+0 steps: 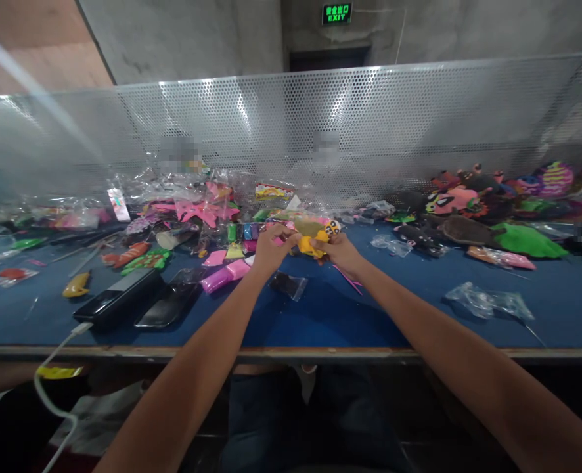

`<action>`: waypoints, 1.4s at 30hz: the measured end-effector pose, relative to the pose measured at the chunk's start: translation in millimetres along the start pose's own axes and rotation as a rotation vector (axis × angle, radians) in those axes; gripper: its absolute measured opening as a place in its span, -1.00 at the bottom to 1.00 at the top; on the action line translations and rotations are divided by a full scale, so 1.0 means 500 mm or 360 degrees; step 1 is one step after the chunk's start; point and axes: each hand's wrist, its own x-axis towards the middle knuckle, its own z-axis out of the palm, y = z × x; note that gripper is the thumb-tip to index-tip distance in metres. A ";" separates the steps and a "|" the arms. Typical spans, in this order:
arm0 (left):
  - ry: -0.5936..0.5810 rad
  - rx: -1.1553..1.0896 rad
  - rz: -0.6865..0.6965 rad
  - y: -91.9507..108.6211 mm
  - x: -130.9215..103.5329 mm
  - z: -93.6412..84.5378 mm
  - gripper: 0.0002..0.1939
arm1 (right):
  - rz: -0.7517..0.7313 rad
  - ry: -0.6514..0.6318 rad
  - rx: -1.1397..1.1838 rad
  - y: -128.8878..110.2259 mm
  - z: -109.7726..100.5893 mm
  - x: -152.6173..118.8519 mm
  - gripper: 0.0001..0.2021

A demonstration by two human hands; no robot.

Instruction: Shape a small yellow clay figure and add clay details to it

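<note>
Near the middle of the blue table (291,325), my right hand (341,253) grips a small yellow figure (313,245) with a black-and-white round part at its upper right. My left hand (272,248) is at the figure's left side, thumb and fingers pinched together; whatever is between them is too small to make out. Below the hands lies a clear packet with dark contents (290,286). Pink and purple packets (225,274) rest left of my left forearm. A thin pink stick (347,279) lies below my right hand.
A black power bank (118,299) with a white cable and a dark phone (170,303) lie at left front. Clay figures and plastic bags line the back, below a perforated metal screen (251,125). A crumpled clear bag (488,302) lies at right. Part of another person shows at lower left.
</note>
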 end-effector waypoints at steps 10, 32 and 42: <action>0.0049 0.0085 0.0071 -0.006 0.001 -0.002 -0.73 | 0.0025 -0.0028 0.0150 -0.007 0.000 -0.003 -0.59; 0.0179 0.0184 0.0226 0.001 -0.004 0.001 -0.85 | 0.0007 0.0041 0.0302 -0.015 0.011 -0.009 -0.58; 0.0287 0.0390 0.0119 0.019 -0.017 0.028 -0.80 | -0.0157 0.0284 0.0234 -0.010 0.020 -0.001 -0.54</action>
